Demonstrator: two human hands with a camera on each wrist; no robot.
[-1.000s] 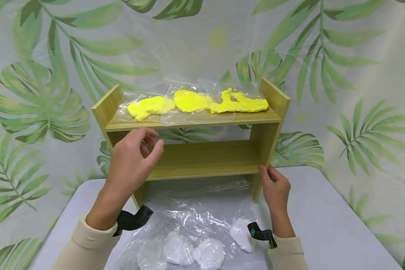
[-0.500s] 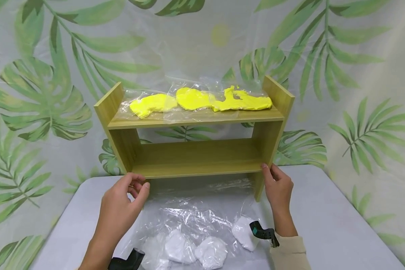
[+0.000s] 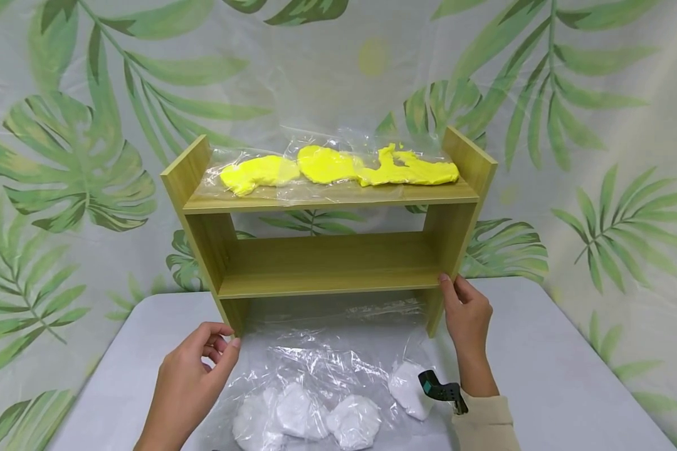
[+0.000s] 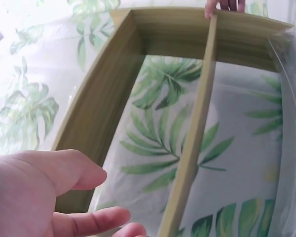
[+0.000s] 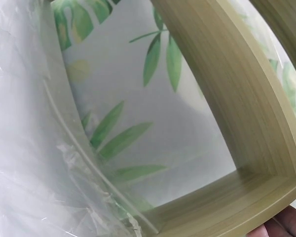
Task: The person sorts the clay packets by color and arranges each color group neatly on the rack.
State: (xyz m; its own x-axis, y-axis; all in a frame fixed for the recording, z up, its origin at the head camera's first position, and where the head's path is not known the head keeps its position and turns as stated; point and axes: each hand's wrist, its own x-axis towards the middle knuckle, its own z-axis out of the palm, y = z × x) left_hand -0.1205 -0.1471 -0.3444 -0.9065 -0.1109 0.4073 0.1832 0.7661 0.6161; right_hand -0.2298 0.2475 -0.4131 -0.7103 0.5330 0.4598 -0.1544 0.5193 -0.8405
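A small wooden two-tier shelf stands on the table. My right hand holds its right side panel at the level of the lower board, thumb on the front edge and fingers on the outer side. At the foot of the left side panel is my left hand, thumb and fingers apart and loosely bent; whether a fingertip touches the wood cannot be told. The left wrist view shows a gap between the thumb and the fingers. Yellow lumps in clear bags lie along the top board.
Clear plastic bags with several white lumps lie on the grey-white table in front of the shelf. A leaf-patterned curtain hangs close behind. A black wrist camera sits at the right sleeve.
My left hand has come down along the shelf's left side, from just under the top board to the foot of the panel. My right hand keeps its hold on the right panel.
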